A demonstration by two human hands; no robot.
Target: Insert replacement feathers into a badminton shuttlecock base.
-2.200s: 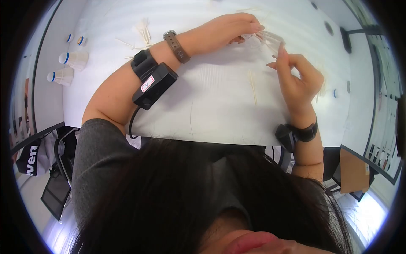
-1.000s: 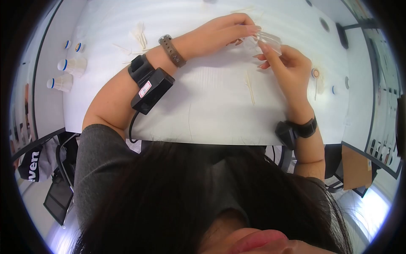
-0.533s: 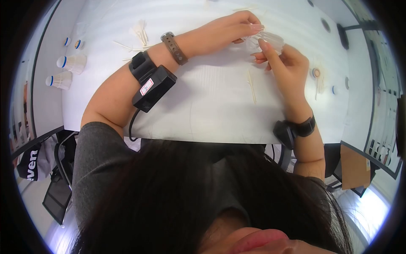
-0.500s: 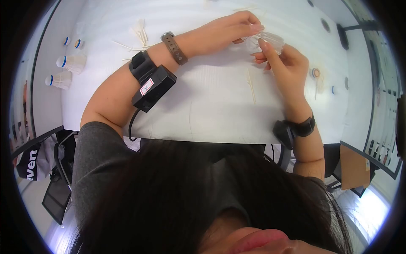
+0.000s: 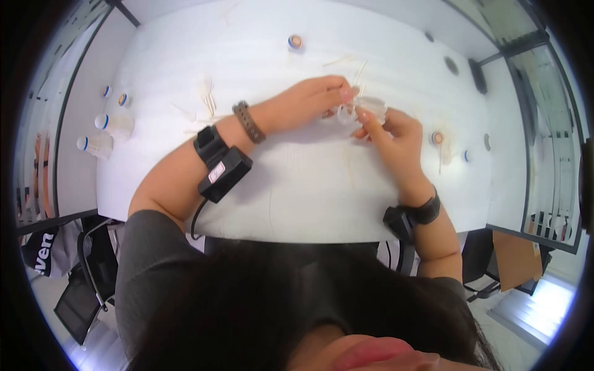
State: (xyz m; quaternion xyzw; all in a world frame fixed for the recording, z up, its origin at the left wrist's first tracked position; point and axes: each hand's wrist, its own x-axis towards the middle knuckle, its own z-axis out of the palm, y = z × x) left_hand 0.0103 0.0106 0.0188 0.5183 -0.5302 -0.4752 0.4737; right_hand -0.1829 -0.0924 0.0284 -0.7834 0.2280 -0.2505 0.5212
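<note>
Over the white bench (image 5: pixel 297 185), well in from its near edge, the left hand (image 5: pixel 312 102) and right hand (image 5: pixel 396 139) both pinch a pale ringed piece (image 5: pixel 375 107) — two shuttlecocks (image 5: pixel 117 125) sit by the left edge, a small cap (image 5: pixel 295 41) towards the far one.

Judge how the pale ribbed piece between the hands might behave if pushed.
The pale ribbed piece is probably light for its size, since it looks thin and partly see-through. Its slim ribs suggest it may flex or crush under a hard push. Its ringlike outline at one end hints that it could roll rather than slide.
</note>
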